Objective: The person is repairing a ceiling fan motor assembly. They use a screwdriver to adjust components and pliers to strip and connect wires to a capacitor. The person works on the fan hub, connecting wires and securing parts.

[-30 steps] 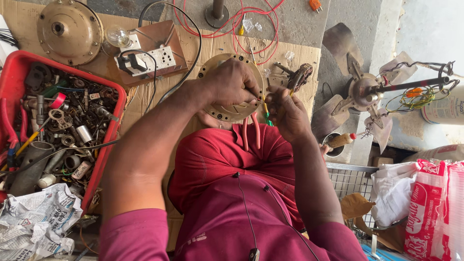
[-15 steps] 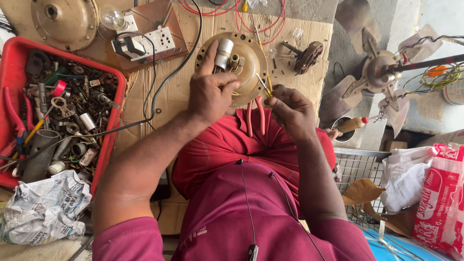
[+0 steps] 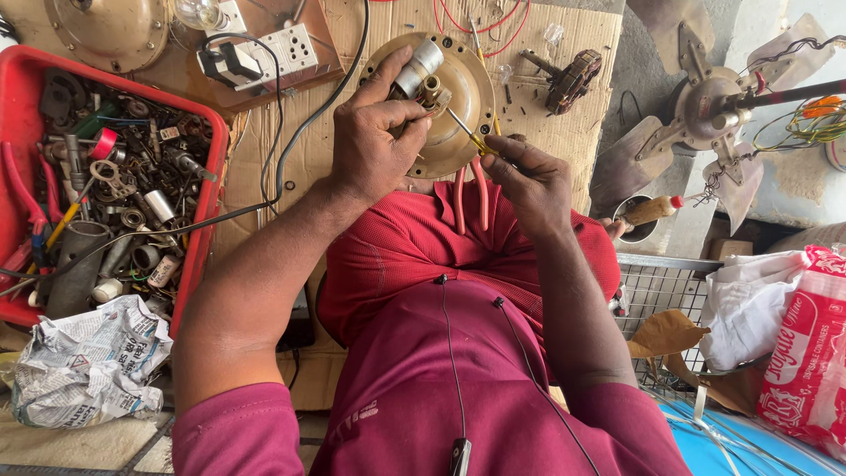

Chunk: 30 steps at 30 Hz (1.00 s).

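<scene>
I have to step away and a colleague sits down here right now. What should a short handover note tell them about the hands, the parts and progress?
Left hand: grips the round brass-coloured motor housing and the silver cylinder at its hub.
Right hand: holds a yellow-handled screwdriver, tip at the hub.
Red-handled pliers lie on the lap; the red tray of spare parts sits to the left.
Done: housing is propped on the lap, tool in place.
Left: the hub work looks unfinished; a second housing lies at top left.
</scene>
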Motion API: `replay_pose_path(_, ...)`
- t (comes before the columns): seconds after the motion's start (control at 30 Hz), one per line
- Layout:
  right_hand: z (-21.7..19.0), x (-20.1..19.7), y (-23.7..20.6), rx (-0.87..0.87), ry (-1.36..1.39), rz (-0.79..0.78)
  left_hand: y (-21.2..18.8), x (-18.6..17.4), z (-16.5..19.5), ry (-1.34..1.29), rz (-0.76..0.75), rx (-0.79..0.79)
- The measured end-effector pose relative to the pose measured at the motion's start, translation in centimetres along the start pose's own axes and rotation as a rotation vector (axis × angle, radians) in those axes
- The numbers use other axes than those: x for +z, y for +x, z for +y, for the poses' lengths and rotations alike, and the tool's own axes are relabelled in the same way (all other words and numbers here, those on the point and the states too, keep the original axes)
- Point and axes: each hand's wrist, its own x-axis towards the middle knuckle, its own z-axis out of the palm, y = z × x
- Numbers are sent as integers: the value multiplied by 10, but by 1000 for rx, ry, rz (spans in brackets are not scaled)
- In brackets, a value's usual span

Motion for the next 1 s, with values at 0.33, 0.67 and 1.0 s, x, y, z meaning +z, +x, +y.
replay_pose_path(0.33,1,4,6,200,328,-59,1,1,0,-8,13,-16)
replay_pose_path(0.67,-15,1,6,475,332,-115,3,5,-2,-44,-29,-117)
replay_pose_path(1.0,-14,4,5,221,134,-31,0,8,-4,-31,29,-34)
